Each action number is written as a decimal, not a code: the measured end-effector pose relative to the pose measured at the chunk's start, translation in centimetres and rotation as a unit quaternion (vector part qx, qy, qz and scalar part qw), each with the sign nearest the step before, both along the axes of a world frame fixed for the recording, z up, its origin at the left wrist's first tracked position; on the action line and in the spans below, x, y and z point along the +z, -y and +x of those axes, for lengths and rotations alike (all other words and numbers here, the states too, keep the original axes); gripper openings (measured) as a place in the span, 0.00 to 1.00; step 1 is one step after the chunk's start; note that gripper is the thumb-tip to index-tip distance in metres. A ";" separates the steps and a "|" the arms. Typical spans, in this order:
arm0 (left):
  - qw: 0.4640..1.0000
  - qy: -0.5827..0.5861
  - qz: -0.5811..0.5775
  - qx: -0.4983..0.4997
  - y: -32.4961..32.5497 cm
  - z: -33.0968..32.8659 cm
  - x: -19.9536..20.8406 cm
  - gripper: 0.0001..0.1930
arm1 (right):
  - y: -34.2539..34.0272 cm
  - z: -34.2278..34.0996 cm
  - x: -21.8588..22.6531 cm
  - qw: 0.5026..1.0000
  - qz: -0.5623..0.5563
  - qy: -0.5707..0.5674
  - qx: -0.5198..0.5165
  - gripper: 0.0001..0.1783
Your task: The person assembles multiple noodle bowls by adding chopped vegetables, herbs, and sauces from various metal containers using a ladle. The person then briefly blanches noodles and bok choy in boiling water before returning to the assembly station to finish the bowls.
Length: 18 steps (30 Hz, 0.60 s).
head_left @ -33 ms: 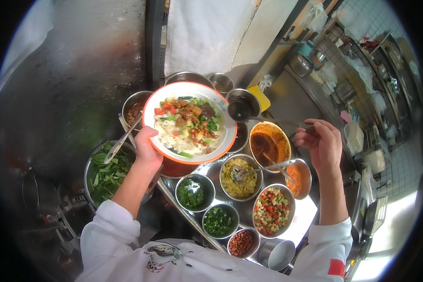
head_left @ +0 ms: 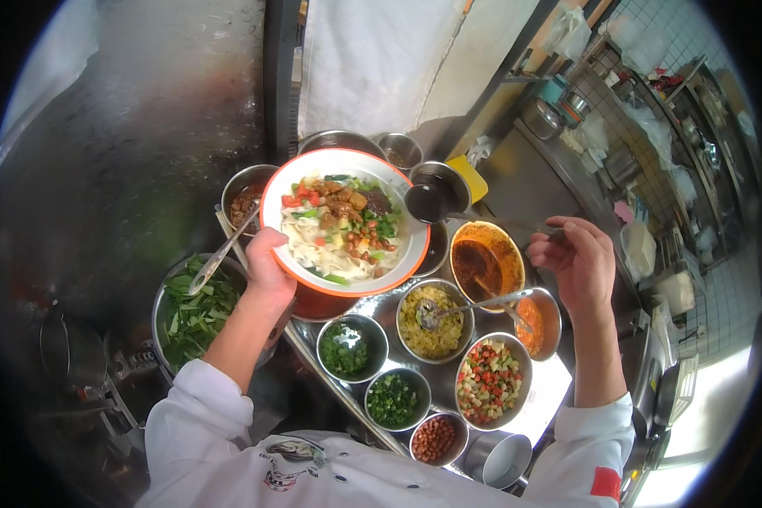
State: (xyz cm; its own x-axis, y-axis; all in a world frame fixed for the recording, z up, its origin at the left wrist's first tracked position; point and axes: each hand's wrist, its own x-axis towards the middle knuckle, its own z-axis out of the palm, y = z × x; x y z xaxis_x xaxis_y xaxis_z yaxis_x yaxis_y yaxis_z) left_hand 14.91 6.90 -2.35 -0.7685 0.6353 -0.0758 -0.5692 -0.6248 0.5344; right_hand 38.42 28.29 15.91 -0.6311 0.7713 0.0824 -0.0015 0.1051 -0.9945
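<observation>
your left grip (head_left: 267, 269) grasps the near-left rim of a white, orange-edged noodle bowl (head_left: 411, 242). your right grip (head_left: 576, 258) is curled round the handle of a ladle (head_left: 428, 203), which stretches left, its dark cup overlapping the bowl's far-right rim; contact is unclear.

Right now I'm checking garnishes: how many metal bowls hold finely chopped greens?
2: the farther bowl below the noodle bowl, the nearer bowl beside the peanuts. Others may be hidden.
</observation>
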 end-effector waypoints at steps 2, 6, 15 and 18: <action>1.000 0.007 0.006 0.001 -0.2 0.1 0.1 0.36 | 1.5 -0.4 -0.1 1.000 -0.007 0.000 0.024 0.15; 1.000 0.008 0.026 -0.012 0.0 0.2 0.5 0.36 | 4.3 0.2 -1.2 0.997 0.044 -0.007 0.058 0.15; 0.999 -0.009 0.037 0.015 1.1 -0.4 1.1 0.37 | 5.2 2.6 -4.5 0.790 0.598 -0.004 0.137 0.13; 0.999 -0.006 0.016 0.035 2.7 -1.0 1.3 0.37 | 3.5 3.1 -5.6 0.925 0.373 -0.065 0.016 0.12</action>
State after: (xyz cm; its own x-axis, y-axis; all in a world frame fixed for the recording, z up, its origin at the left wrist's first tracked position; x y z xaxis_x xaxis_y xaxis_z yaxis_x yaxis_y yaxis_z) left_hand 13.95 4.18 -1.01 -0.8123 0.5814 -0.0462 -0.5166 -0.6804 0.5199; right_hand 41.55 24.80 10.26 -0.5990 0.4500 0.6623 -0.1313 0.7608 -0.6356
